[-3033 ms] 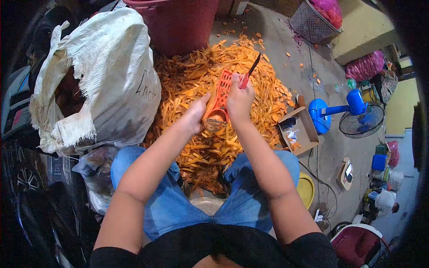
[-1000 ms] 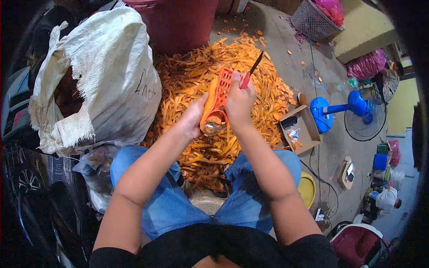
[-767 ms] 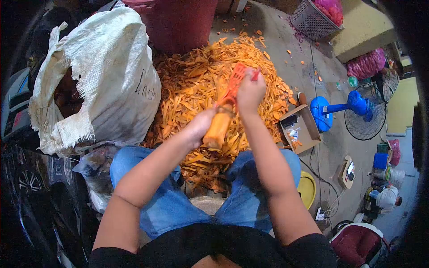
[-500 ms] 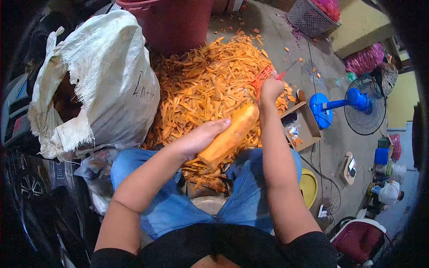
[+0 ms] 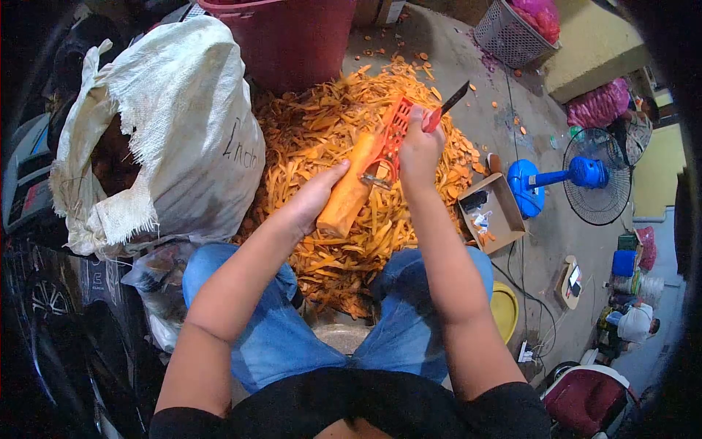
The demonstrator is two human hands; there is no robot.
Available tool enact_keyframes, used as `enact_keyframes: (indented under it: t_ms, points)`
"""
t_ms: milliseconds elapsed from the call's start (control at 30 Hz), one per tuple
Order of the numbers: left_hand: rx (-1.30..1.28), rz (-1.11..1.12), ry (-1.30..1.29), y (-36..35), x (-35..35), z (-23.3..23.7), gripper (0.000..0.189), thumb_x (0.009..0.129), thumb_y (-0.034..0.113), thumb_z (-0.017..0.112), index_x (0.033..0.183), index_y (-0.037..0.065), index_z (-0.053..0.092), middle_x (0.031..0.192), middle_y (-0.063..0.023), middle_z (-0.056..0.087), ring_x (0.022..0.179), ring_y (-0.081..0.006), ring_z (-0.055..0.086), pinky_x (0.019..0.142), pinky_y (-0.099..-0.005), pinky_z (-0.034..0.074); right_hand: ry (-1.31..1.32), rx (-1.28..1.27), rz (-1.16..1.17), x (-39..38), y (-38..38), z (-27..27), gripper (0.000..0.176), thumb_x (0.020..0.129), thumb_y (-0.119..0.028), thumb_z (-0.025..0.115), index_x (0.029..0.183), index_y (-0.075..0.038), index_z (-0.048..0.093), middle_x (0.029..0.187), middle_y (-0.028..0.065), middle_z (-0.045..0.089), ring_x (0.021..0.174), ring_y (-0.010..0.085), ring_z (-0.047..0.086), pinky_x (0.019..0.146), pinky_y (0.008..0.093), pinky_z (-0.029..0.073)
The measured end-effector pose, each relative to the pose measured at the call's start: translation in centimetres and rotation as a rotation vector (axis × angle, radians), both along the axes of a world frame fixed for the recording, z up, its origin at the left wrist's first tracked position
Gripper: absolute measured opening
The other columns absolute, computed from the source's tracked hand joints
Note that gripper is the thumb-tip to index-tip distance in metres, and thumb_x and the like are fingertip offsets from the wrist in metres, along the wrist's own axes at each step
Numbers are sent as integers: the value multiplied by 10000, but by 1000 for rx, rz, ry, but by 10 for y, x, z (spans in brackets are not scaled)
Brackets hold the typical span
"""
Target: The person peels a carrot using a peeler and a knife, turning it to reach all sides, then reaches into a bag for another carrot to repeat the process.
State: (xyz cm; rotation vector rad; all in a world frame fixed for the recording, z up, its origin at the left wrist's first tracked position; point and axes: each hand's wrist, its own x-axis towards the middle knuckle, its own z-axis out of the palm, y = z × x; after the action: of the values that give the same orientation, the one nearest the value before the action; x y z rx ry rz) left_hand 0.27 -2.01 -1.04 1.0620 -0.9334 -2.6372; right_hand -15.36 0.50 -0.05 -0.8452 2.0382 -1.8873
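My left hand (image 5: 316, 196) is wrapped round the lower part of a thick orange carrot (image 5: 349, 192), tilted with its far end up and to the right. In my right hand (image 5: 420, 155) is a red peeler (image 5: 393, 132) with a lattice handle; its metal blade lies against or right beside the carrot's right side. A small knife (image 5: 444, 108) with a red handle and dark blade also sticks out of my right fist. Below both hands spreads a big heap of orange peelings (image 5: 300, 157), partly between my knees.
A torn white sack (image 5: 190, 110) stands at left, a dark red tub (image 5: 285, 44) behind the heap. On the right are a cardboard box (image 5: 504, 194), a blue fan (image 5: 570, 175), cables and a yellow lid (image 5: 504, 311). A person (image 5: 635, 322) is at far right.
The peeler has come down and left from beyond the carrot's far end to its side. The carrot has turned more upright and shifted slightly left. The knife blade now points further up.
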Motion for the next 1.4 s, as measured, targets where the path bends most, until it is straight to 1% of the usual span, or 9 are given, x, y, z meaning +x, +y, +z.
enact_keyframes:
  t_ms: [267, 467, 567, 700, 767, 867, 1067, 1233, 1400]
  points:
    - [75, 87, 99, -3, -2, 4, 417, 842, 373, 292, 987, 10, 438, 784, -104, 549, 616, -192, 562, 542, -288, 477, 40, -42, 11, -10, 6, 9, 277, 829, -235, 423, 620, -54, 412, 561, -41, 324, 531, 65, 283, 482, 232, 258]
    - [-171, 62, -38, -3, -4, 2, 374, 846, 344, 298, 994, 30, 437, 770, -91, 543, 613, -159, 546, 549, -272, 462, 26, -98, -9, 14, 6, 21, 256, 828, -241, 425, 684, -31, 449, 560, -24, 361, 533, 74, 325, 496, 232, 294]
    - [-134, 123, -59, -2, -3, 14, 351, 846, 332, 302, 997, 45, 437, 757, -75, 538, 613, -143, 537, 550, -261, 453, 471, -28, 16, 5, 5, 14, 235, 814, -229, 441, 723, -17, 483, 506, 51, 423, 452, 129, 390, 445, 268, 322]
    - [-84, 171, -51, -10, -1, 9, 385, 822, 386, 343, 987, 59, 463, 776, -73, 553, 628, -160, 551, 528, -292, 469, 452, 18, 37, 1, 9, 16, 244, 817, -236, 433, 727, -15, 487, 522, 53, 439, 477, 124, 409, 460, 280, 330]
    - [-88, 183, -43, -11, -2, -2, 383, 823, 386, 340, 991, 65, 463, 789, -71, 554, 642, -162, 552, 538, -297, 470, 131, -44, 58, 6, 7, 19, 253, 818, -247, 432, 730, -15, 482, 540, 52, 448, 507, 121, 422, 483, 287, 343]
    - [-4, 200, -29, -10, -6, -12, 386, 829, 387, 319, 1001, 72, 461, 828, -66, 556, 689, -165, 554, 582, -298, 473, -14, 42, 58, 25, 5, 19, 264, 818, -255, 431, 731, -11, 480, 556, 51, 452, 526, 120, 416, 499, 279, 349]
    - [42, 201, -20, 5, -12, -4, 367, 852, 352, 260, 1021, 90, 454, 897, -59, 552, 751, -170, 552, 638, -309, 468, 2, -48, 169, 46, 7, 2, 239, 809, -222, 446, 710, -6, 476, 554, 66, 459, 509, 152, 418, 496, 281, 354]
    - [-145, -27, -164, 17, -9, 13, 406, 853, 369, 253, 946, 48, 485, 716, -67, 565, 568, -150, 553, 532, -262, 454, 233, 20, -112, 11, -2, -7, 205, 796, -178, 454, 706, -1, 507, 541, 108, 482, 473, 213, 431, 479, 302, 357]
    - [-224, -252, -51, 23, 2, 16, 396, 854, 337, 288, 1002, 17, 468, 827, -77, 562, 670, -137, 550, 611, -245, 446, 47, 52, -324, -57, -1, -12, 234, 788, -168, 459, 688, 40, 499, 542, 93, 499, 466, 177, 444, 479, 307, 354]
